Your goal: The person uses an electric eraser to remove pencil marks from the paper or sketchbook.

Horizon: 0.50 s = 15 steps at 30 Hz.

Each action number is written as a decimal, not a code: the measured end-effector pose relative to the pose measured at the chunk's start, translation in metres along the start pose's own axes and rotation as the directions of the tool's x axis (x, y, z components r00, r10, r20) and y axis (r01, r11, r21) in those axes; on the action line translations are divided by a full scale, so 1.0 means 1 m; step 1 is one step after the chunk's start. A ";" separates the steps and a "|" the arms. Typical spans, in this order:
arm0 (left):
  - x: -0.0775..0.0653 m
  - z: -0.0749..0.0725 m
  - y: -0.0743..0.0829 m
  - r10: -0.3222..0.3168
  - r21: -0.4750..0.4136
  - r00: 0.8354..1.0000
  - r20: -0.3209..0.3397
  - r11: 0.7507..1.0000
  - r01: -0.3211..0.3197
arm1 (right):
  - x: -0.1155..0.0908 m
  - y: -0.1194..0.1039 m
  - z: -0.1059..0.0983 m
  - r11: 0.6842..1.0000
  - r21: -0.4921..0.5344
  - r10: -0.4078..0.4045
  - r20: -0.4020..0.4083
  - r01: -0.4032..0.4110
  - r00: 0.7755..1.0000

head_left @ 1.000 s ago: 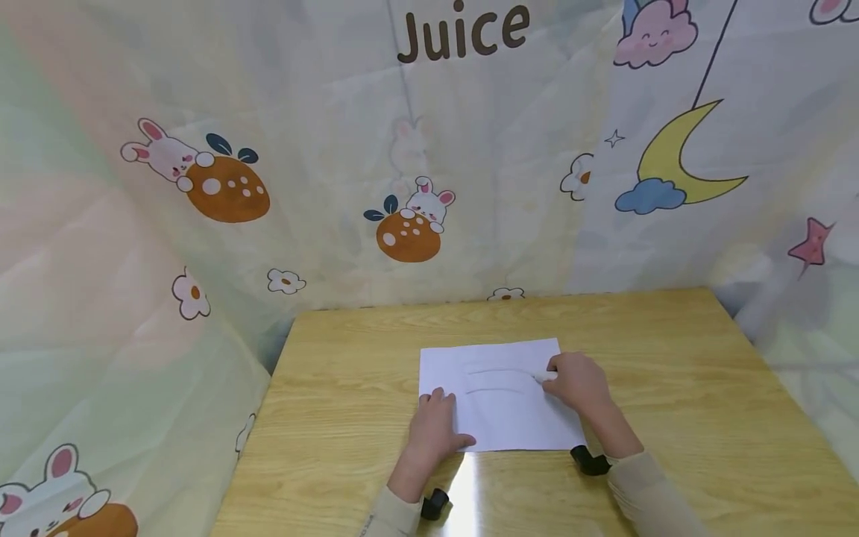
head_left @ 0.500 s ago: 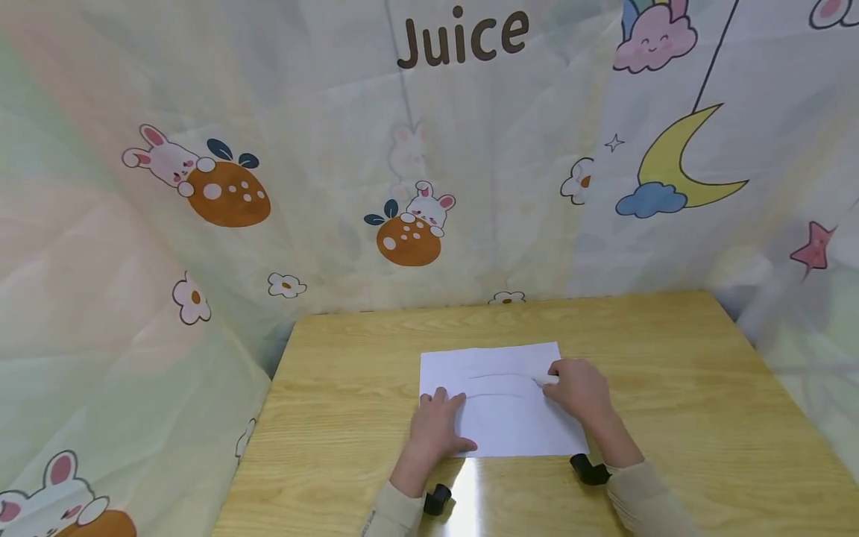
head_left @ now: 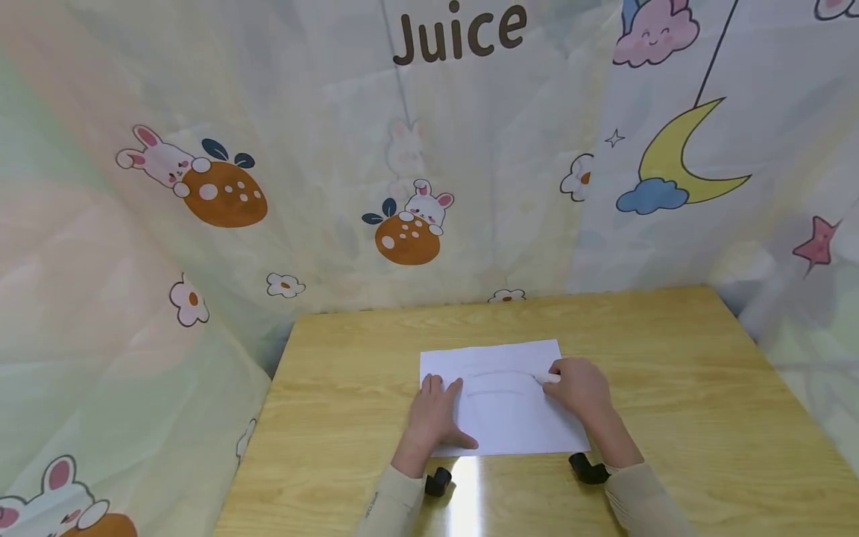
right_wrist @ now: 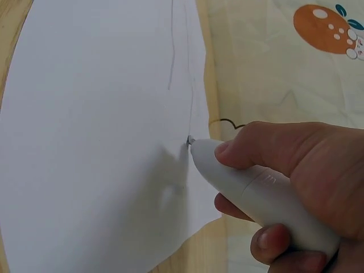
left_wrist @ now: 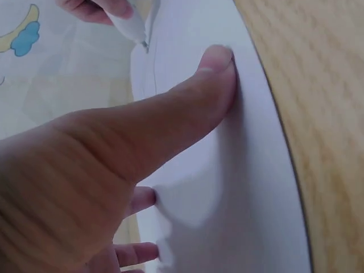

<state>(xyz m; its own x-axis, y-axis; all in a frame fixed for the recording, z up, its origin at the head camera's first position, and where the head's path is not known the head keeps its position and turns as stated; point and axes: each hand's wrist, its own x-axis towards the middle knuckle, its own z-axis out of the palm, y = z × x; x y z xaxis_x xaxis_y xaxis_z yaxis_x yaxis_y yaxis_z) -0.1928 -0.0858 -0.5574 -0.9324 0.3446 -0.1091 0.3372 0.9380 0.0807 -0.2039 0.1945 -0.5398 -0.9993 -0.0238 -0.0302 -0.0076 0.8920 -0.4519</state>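
Note:
A white sheet of paper (head_left: 513,425) lies on the wooden table, with two thin, slightly curved lines across its upper half. My left hand (head_left: 432,418) rests on its left side, thumb and fingers spread; in the left wrist view the thumb (left_wrist: 193,96) lies near the paper's edge. At the right side my right hand (head_left: 582,388) grips a thick white pen-like tool (right_wrist: 261,193) with a small metal tip. That tip meets the paper at the end of one line. The tool's back end is hidden in the palm.
The wooden table (head_left: 335,418) extends around the paper on all sides. Behind it hangs a printed cloth (head_left: 309,164) with rabbits, oranges and a moon. Black wrist devices (head_left: 438,482) sit by both sleeves.
My left hand has shifted slightly farther up the paper, with its fingers repositioned. The right hand and the white tool stay almost in the same place.

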 end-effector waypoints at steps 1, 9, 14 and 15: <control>0.001 0.000 0.000 0.003 -0.031 1.000 0.026 1.000 -0.002 | -0.001 0.000 0.000 1.000 -0.001 0.004 0.010 -0.004 1.000; 0.012 0.001 -0.003 -0.015 -0.088 0.995 0.103 0.996 0.024 | 0.001 0.000 0.000 1.000 -0.003 -0.001 -0.005 0.001 1.000; 0.017 -0.003 -0.004 -0.032 -0.044 0.994 0.106 0.998 0.037 | 0.004 -0.002 -0.002 1.000 -0.017 0.011 0.022 -0.010 1.000; 0.018 -0.004 -0.005 -0.036 -0.036 0.994 0.108 0.999 0.040 | 0.005 -0.002 -0.003 1.000 -0.018 0.016 0.021 -0.016 1.000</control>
<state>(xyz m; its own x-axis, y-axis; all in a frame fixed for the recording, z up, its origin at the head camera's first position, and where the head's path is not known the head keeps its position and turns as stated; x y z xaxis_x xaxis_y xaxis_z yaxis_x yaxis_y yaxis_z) -0.2113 -0.0841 -0.5557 -0.9244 0.3130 -0.2181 0.2949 0.9490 0.1118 -0.2092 0.1935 -0.5366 -0.9982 -0.0190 -0.0564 0.0074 0.9002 -0.4355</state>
